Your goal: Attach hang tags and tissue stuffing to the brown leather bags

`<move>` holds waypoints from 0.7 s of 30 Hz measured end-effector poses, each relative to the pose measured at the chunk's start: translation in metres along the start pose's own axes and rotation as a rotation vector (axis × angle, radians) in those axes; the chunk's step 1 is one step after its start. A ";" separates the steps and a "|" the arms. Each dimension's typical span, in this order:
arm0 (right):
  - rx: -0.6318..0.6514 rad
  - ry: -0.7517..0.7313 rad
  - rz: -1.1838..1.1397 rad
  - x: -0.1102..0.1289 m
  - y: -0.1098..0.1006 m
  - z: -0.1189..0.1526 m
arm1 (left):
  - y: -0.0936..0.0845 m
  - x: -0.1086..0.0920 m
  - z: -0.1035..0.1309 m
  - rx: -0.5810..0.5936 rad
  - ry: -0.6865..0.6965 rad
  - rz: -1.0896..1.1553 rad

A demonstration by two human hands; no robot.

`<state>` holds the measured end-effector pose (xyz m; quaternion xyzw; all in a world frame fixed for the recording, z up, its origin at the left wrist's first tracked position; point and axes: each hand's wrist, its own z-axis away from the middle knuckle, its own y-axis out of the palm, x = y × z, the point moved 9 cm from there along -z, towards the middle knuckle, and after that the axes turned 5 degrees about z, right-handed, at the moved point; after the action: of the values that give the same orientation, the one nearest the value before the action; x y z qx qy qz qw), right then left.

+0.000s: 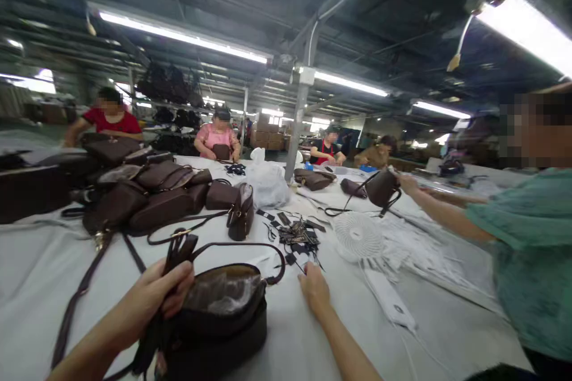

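My left hand [167, 289] is closed around a bunch of dark straps at the side of a dark brown handbag [223, 333]. The bag's top is unzipped, and clear plastic shows inside it. A thin handle loops up over its right end. My right hand [316, 290] reaches to the near edge of a pile of black hang tags [298, 237] with cords. Its fingers are pinched together at a thin black cord of one tag; a small white piece shows by the fingertips.
Many brown handbags [165, 205] are heaped on the left of the white table [313, 345]. A small upright bag [241, 214], a white plastic bag [266, 181] and a white fan [360, 237] stand around the tags. A co-worker in green [531, 250] handles a bag at right; several people work behind.
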<state>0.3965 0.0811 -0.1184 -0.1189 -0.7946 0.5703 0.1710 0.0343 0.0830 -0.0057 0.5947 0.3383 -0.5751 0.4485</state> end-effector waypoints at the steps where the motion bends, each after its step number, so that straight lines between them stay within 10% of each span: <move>1: -0.002 -0.024 -0.007 0.003 0.001 -0.001 | 0.001 0.003 -0.001 0.005 -0.008 -0.035; 10: 0.094 -0.425 -0.127 0.068 0.020 0.027 | -0.020 0.024 -0.008 -0.077 -0.023 -0.108; 21: 0.152 -0.432 -0.466 -0.016 -0.001 0.129 | -0.003 0.003 0.000 -0.042 0.064 -0.040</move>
<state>0.3587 -0.0367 -0.1566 0.2029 -0.7736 0.5854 0.1328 0.0322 0.0841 -0.0096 0.5966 0.3763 -0.5573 0.4381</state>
